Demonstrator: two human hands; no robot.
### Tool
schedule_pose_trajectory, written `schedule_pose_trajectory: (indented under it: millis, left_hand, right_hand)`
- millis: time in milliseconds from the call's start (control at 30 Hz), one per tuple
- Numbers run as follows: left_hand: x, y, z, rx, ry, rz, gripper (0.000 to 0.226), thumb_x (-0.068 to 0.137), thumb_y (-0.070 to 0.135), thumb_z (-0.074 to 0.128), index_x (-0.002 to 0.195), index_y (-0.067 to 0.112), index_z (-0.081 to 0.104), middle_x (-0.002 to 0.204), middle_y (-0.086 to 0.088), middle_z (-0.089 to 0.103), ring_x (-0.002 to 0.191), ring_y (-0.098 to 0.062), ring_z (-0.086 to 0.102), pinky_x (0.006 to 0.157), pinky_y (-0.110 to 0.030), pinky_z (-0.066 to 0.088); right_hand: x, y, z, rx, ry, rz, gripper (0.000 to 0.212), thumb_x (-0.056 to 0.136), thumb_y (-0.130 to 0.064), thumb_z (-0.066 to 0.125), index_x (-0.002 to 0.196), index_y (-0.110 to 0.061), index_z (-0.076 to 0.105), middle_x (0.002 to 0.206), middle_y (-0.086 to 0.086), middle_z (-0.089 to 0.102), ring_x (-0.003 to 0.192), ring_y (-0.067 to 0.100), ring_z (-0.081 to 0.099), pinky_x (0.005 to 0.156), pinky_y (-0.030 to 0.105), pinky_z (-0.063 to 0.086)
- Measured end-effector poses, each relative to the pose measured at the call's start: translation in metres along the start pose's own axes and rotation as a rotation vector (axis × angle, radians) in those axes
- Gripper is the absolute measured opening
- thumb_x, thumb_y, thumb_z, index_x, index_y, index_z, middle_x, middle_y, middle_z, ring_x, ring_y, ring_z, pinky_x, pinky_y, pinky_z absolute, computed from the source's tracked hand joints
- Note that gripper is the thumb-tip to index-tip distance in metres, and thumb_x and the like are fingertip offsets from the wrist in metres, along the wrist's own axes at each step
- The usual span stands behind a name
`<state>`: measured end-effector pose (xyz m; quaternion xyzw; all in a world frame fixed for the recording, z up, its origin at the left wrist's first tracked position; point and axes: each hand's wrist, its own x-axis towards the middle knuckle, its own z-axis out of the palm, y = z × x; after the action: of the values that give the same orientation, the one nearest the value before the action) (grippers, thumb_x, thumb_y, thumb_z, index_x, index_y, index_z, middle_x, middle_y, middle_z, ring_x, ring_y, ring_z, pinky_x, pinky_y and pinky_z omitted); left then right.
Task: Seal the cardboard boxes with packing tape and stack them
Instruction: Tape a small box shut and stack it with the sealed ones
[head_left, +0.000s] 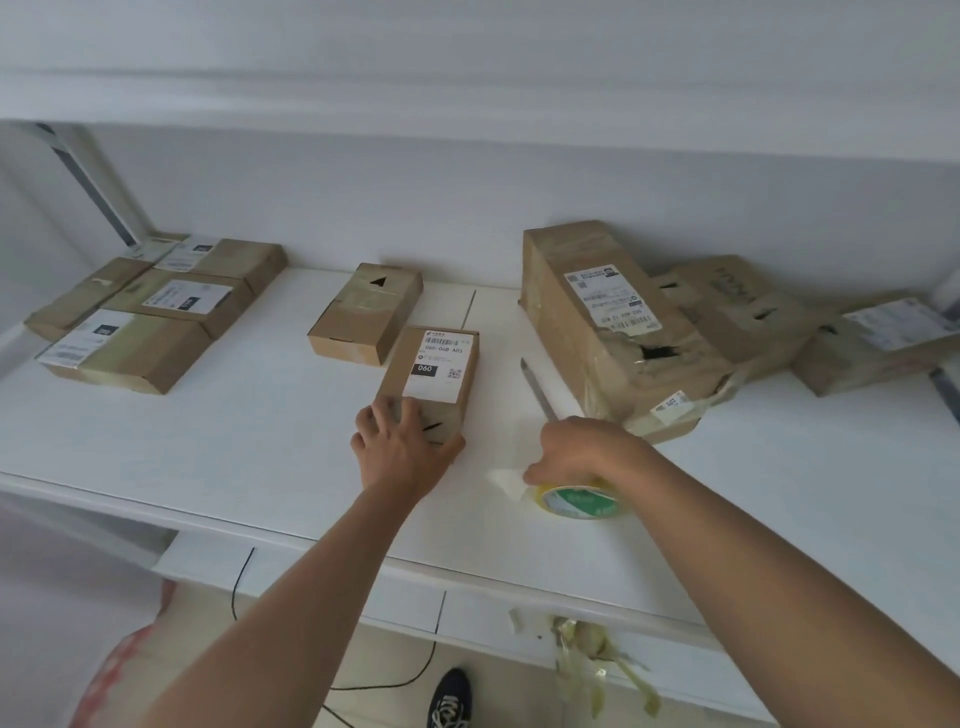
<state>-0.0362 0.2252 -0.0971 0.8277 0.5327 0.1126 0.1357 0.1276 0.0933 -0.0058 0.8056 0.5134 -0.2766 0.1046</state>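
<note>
A small cardboard box with a white barcode label (434, 371) lies in the middle of the white desk (260, 441). My left hand (400, 447) grips its near end. To its right, my right hand (576, 452) is closed over a roll of packing tape with a green and white core (579, 501), which rests on the desk; a loose tape end sticks out to the left. A second small box (366, 312) sits just behind the labelled one.
Several flat boxes (156, 312) are grouped at the desk's far left. A large torn box (608, 327) and other boxes (862, 343) lie at the right. A knife blade (537, 387) rests beside the large box. Used tape strips (597, 654) hang off the front edge.
</note>
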Motion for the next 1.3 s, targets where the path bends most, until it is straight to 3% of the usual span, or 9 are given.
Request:
schedule_pose_trajectory:
  millis: [133, 367, 467, 533, 633, 733, 833, 1000, 1300]
  left_hand:
    - [-0.017, 0.010, 0.001, 0.024, -0.007, -0.038, 0.069, 0.080, 0.070, 0.055, 0.125, 0.018, 0.043, 0.140, -0.009, 0.031, 0.130, -0.035, 0.026, 0.106, -0.048, 0.030]
    - [-0.053, 0.009, -0.003, 0.093, -0.041, -0.096, 0.077, 0.082, 0.077, 0.048, 0.130, 0.018, 0.038, 0.143, -0.010, 0.028, 0.131, -0.035, 0.026, 0.101, -0.052, 0.037]
    - [-0.066, 0.010, -0.004, 0.186, -0.067, -0.109, 0.077, 0.086, 0.078, 0.040, 0.134, 0.017, 0.037, 0.149, -0.012, 0.027, 0.140, -0.037, 0.020, 0.111, -0.057, 0.025]
    - [-0.076, 0.013, -0.001, 0.212, -0.004, 0.016, 0.065, 0.095, 0.065, 0.038, 0.136, 0.014, 0.041, 0.155, -0.016, 0.027, 0.148, -0.042, 0.013, 0.117, -0.058, 0.014]
    - [-0.079, 0.021, 0.002, 0.146, 0.155, 0.406, 0.038, 0.096, 0.033, 0.042, 0.129, 0.015, 0.050, 0.144, -0.015, 0.049, 0.144, -0.044, 0.030, 0.115, -0.057, 0.025]
    - [-0.065, 0.040, -0.009, 0.253, -0.123, 0.540, 0.048, 0.095, 0.018, 0.049, 0.143, 0.023, 0.048, 0.148, -0.001, 0.047, 0.145, -0.027, 0.030, 0.118, -0.042, 0.017]
    - [-0.041, 0.054, -0.016, 0.458, -0.302, 0.599, 0.046, 0.096, 0.019, 0.049, 0.142, 0.025, 0.050, 0.140, 0.000, 0.053, 0.133, -0.024, 0.045, 0.111, -0.040, 0.026]
    - [-0.025, 0.053, -0.019, 0.610, -0.303, 0.657, 0.022, 0.095, 0.018, 0.051, 0.114, 0.019, 0.063, 0.116, -0.002, 0.061, 0.113, -0.024, 0.058, 0.099, -0.039, 0.032]
    - [-0.019, 0.048, -0.026, 0.556, -0.488, 0.745, 0.020, 0.099, 0.016, 0.045, 0.116, 0.013, 0.056, 0.117, -0.011, 0.058, 0.115, -0.030, 0.052, 0.103, -0.038, 0.033]
  right_hand:
    - [-0.010, 0.009, 0.018, 0.096, 0.142, -0.030, 0.032, 0.087, -0.046, 0.057, 0.074, -0.017, 0.048, 0.076, -0.001, 0.052, 0.068, 0.018, 0.051, 0.055, 0.029, 0.035]
    - [-0.019, 0.008, 0.035, 0.018, 0.302, -0.098, 0.033, 0.090, -0.041, 0.053, 0.071, -0.015, 0.045, 0.072, -0.001, 0.047, 0.074, 0.026, 0.052, 0.061, 0.030, 0.036]
    - [-0.023, 0.007, 0.041, -0.010, 0.359, -0.130, 0.032, 0.091, -0.042, 0.052, 0.081, -0.012, 0.050, 0.080, 0.003, 0.050, 0.075, 0.027, 0.051, 0.062, 0.030, 0.035]
    - [-0.026, 0.007, 0.044, -0.010, 0.392, -0.144, 0.031, 0.092, -0.043, 0.051, 0.084, -0.013, 0.050, 0.083, 0.004, 0.051, 0.078, 0.029, 0.055, 0.065, 0.030, 0.036]
    - [-0.027, 0.007, 0.044, -0.004, 0.420, -0.141, 0.031, 0.091, -0.043, 0.051, 0.085, -0.013, 0.052, 0.089, 0.006, 0.059, 0.078, 0.029, 0.055, 0.065, 0.030, 0.037]
    - [-0.029, 0.006, 0.044, -0.017, 0.432, -0.127, 0.033, 0.092, -0.046, 0.050, 0.092, -0.014, 0.056, 0.097, 0.008, 0.063, 0.077, 0.028, 0.053, 0.065, 0.030, 0.037]
    - [-0.031, 0.005, 0.049, -0.037, 0.453, -0.132, 0.034, 0.094, -0.047, 0.048, 0.096, -0.014, 0.058, 0.102, 0.009, 0.064, 0.088, 0.030, 0.061, 0.066, 0.031, 0.036]
    - [-0.031, 0.005, 0.054, -0.052, 0.457, -0.107, 0.038, 0.096, -0.048, 0.046, 0.096, -0.013, 0.058, 0.103, 0.009, 0.065, 0.093, 0.031, 0.062, 0.067, 0.032, 0.037]
    - [-0.038, 0.007, 0.070, -0.061, 0.543, -0.090, 0.042, 0.096, -0.054, 0.043, 0.104, -0.015, 0.054, 0.103, 0.008, 0.063, 0.096, 0.031, 0.063, 0.068, 0.032, 0.036]
